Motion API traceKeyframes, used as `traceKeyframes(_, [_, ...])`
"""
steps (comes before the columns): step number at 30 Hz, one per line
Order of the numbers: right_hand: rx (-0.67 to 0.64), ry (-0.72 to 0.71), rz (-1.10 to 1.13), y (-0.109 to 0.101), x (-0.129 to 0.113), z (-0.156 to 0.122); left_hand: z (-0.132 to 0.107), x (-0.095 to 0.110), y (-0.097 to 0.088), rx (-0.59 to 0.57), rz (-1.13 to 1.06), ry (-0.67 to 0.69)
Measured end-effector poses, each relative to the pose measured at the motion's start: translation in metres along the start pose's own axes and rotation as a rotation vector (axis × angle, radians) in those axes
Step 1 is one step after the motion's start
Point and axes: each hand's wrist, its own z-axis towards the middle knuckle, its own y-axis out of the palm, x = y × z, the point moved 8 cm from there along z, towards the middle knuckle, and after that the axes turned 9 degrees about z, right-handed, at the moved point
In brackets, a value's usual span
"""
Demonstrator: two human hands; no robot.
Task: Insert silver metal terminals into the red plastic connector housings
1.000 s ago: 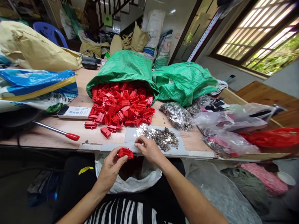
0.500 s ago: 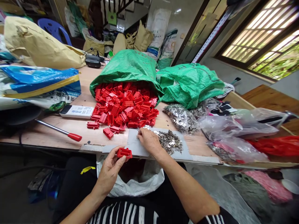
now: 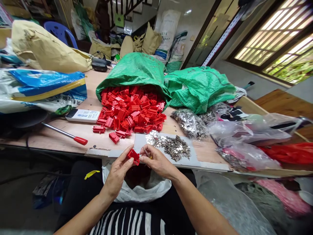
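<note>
My left hand [image 3: 116, 171] grips a small red plastic housing [image 3: 133, 156], tilted between thumb and fingers. Close against its right end, my right hand [image 3: 156, 161] is closed in a pinch. A thin metal tool with a yellow part [image 3: 146, 151] pokes out between the right fingers; its kind is not clear. Whatever the right fingertips press on the housing is too small to make out. Just beyond the hands, flat metal pieces [image 3: 177, 148] are heaped on a grey board [image 3: 193, 160]. Many more red housings [image 3: 132, 111] spill from a green woven sack [image 3: 134, 67].
An open white sack [image 3: 137, 195] hangs below the table edge, under my hands. A red-tipped metal lever [image 3: 79, 140] and a white labelled box [image 3: 83, 116] are at the left. Bagged metal pieces [image 3: 189, 124] and clear plastic bags [image 3: 246, 133] lie right.
My right hand has come back from the metal pieces to the red housing. The left hand has lifted slightly toward it and tilted the housing.
</note>
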Motion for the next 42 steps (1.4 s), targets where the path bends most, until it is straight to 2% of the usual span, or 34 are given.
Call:
traceKeyframes(5, [0.071, -0.021, -0.047, -0.004, 0.008, -0.004, -0.003, 0.002, 0.003, -0.012, 0.035, 0.017])
traceKeyframes(10, [0.113, 0.02, 0.053, -0.003, 0.014, -0.006, -0.003, 0.001, 0.004, 0.006, 0.056, 0.018])
traceKeyframes(16, [0.118, 0.007, 0.113, -0.002, 0.013, -0.012, -0.001, 0.003, 0.006, 0.025, -0.025, -0.011])
traceKeyframes(21, [0.12, -0.04, 0.053, -0.005, 0.011, -0.017, 0.001, 0.002, 0.008, 0.028, -0.063, -0.033])
traceKeyframes(24, [0.137, -0.06, -0.067, -0.009, 0.009, -0.021, 0.005, 0.002, 0.006, 0.03, 0.057, 0.017])
traceKeyframes(30, [0.206, -0.159, -0.407, -0.024, 0.008, -0.025, 0.018, 0.013, 0.005, 0.019, 0.45, 0.261])
traceKeyframes(33, [0.26, -0.204, -0.551, -0.031, 0.007, -0.025, 0.025, 0.015, 0.007, -0.01, 0.621, 0.323])
traceKeyframes(37, [0.276, -0.227, -0.628, -0.033, 0.006, -0.026, 0.035, 0.013, 0.006, -0.036, 0.734, 0.347])
traceKeyframes(42, [0.223, -0.253, -0.711, -0.028, 0.005, -0.024, 0.039, 0.016, 0.009, -0.074, 0.783, 0.4])
